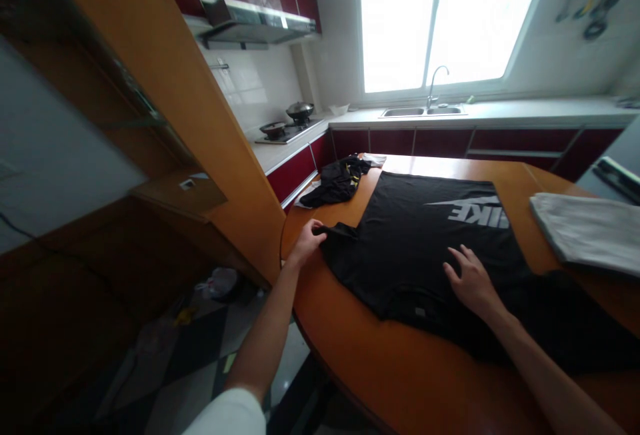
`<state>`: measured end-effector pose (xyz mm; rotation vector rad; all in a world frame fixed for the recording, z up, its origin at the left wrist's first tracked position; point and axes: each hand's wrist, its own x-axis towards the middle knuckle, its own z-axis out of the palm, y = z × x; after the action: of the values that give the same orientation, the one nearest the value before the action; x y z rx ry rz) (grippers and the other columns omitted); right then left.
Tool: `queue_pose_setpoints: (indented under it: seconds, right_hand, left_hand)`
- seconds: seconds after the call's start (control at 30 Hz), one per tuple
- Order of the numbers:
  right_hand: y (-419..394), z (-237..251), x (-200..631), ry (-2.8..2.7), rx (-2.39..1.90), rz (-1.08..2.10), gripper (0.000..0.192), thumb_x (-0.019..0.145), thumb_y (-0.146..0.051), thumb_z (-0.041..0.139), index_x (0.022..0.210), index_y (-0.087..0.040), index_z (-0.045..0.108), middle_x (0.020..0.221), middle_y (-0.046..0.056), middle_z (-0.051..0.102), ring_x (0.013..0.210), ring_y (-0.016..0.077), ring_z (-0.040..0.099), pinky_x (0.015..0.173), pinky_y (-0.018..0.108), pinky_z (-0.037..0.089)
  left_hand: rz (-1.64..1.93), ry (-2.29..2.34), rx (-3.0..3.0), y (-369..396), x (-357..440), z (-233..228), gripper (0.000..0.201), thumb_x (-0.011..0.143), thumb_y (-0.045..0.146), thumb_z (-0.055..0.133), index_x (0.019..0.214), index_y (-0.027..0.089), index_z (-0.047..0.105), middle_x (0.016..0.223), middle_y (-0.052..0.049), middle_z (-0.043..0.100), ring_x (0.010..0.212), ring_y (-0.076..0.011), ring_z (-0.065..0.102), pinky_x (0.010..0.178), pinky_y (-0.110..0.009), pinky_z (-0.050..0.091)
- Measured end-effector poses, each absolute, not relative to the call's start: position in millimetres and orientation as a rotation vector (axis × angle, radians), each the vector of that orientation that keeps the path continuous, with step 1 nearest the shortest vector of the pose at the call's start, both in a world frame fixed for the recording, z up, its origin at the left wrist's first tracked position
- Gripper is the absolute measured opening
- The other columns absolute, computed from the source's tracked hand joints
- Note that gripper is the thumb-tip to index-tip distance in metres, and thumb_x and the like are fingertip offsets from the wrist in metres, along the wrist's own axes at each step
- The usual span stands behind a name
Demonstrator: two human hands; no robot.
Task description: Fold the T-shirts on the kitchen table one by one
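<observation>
A black T-shirt (405,242) with a pale printed logo lies spread on the wooden table (345,348), its neckline toward me. At the left, my left hand (307,242) pinches the end of one sleeve between thumb and fingers. Over the shirt's right half is my right hand (470,278), fingers apart and holding nothing; whether it touches the cloth I cannot tell. The other sleeve stretches out to the right, partly behind my right forearm.
Crumpled dark clothing (337,180) lies at the table's far left edge. Folded pale cloth (590,228) rests at the right. Beyond the table are a stove with pans (300,112) and a sink (405,112). A wooden partition (235,122) rises at the left.
</observation>
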<state>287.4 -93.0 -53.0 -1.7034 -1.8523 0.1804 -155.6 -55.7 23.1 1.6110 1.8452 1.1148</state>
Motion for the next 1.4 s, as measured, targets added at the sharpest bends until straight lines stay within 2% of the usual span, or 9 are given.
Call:
queue_pose_setpoints:
  seconds: [0.17,0.33,0.47,0.67,0.83,0.93,1.17,1.27,1.4]
  right_hand:
    - [-91.2,-55.3,289.2,-1.851,-1.670,0.177,0.056,0.095,-0.043,0.044,0.135,-0.007,0.061,0.149,0.024,0.049,0.141,0.0375,0.044,0.114,0.052,0.040]
    - [-90.8,-55.7,289.9,-1.842,-1.661,0.174,0.055,0.094,-0.041,0.045,0.134,-0.008,0.061,0.149,0.023,0.050,0.140,0.0372,0.045,0.115,0.053,0.040]
    - [-91.6,-52.2,288.7,-1.830,-1.610,0.172,0.051,0.094,-0.040,0.047,0.132,-0.010,0.063,0.148,0.021,0.052,0.141,0.0362,0.045,0.115,0.053,0.040]
    - [-96.4,-42.2,279.7,-1.829,-1.476,0.213,0.043,0.095,-0.036,0.048,0.125,-0.014,0.068,0.143,0.018,0.057,0.140,0.0346,0.048,0.116,0.055,0.040]
    - [-105.5,-31.2,266.8,-1.865,-1.355,0.294,0.036,0.097,-0.033,0.049,0.121,-0.017,0.070,0.142,0.015,0.060,0.139,0.0318,0.049,0.117,0.055,0.041]
    - [-115.4,-20.8,255.1,-1.935,-1.273,0.337,0.033,0.099,-0.032,0.049,0.121,-0.020,0.070,0.142,0.013,0.060,0.138,0.0298,0.051,0.116,0.054,0.042]
    - [-144.8,-2.9,219.3,-2.372,-1.076,0.415,0.042,0.103,-0.038,0.048,0.141,-0.026,0.059,0.155,0.007,0.050,0.147,0.0270,0.039,0.121,0.055,0.033]
    - [-148.8,-3.8,210.7,-2.514,-1.070,0.443,0.051,0.104,-0.042,0.044,0.153,-0.027,0.044,0.161,0.007,0.040,0.152,0.0268,0.030,0.123,0.060,0.023]
    - [-146.3,-8.0,210.0,-2.573,-1.118,0.466,0.054,0.105,-0.047,0.042,0.155,-0.026,0.042,0.161,0.009,0.040,0.153,0.0284,0.027,0.122,0.065,0.017]
  left_hand:
    - [1.289,1.501,1.856,-60.1,-102.8,52.2,0.051,0.074,0.007,0.062,0.123,0.020,0.064,0.112,-0.006,0.070,0.104,-0.0190,0.066,0.092,-0.031,0.052]
    - [0.886,1.159,2.070,-55.3,-44.8,46.9,0.059,0.084,0.023,0.068,0.142,0.024,0.056,0.129,-0.008,0.068,0.079,-0.0123,0.067,0.072,-0.025,0.056]
    - [0.975,1.307,1.990,-17.2,-40.1,36.1,0.034,0.090,0.011,0.055,0.120,0.016,0.070,0.114,-0.009,0.075,0.081,-0.0141,0.072,0.076,-0.026,0.058]
    - [0.953,1.321,2.281,13.5,-52.6,19.7,0.040,0.084,-0.002,0.045,0.099,0.016,0.077,0.107,-0.007,0.077,0.104,-0.0188,0.072,0.097,-0.033,0.056]
    - [0.534,1.249,2.606,-15.3,-32.8,-8.9,0.038,0.101,0.022,0.047,0.134,0.019,0.064,0.149,-0.011,0.056,0.144,-0.0260,0.045,0.119,-0.049,0.036]
    - [0.436,1.210,2.688,-22.2,-25.1,-13.2,0.044,0.102,0.034,0.050,0.145,0.022,0.053,0.160,-0.010,0.042,0.151,-0.0281,0.032,0.122,-0.055,0.028]
    - [0.879,1.555,2.343,12.3,-70.1,0.0,0.034,0.096,0.013,0.048,0.118,0.022,0.073,0.116,-0.009,0.068,0.114,-0.0234,0.060,0.105,-0.039,0.048]
    - [0.763,1.639,2.270,19.7,-89.1,-2.7,0.024,0.093,0.019,0.060,0.110,0.025,0.076,0.114,-0.007,0.067,0.113,-0.0253,0.058,0.104,-0.043,0.046]
    - [0.663,1.680,2.240,19.3,-86.6,-9.8,0.017,0.093,0.035,0.066,0.102,0.028,0.078,0.119,-0.006,0.065,0.115,-0.0267,0.056,0.102,-0.046,0.044]
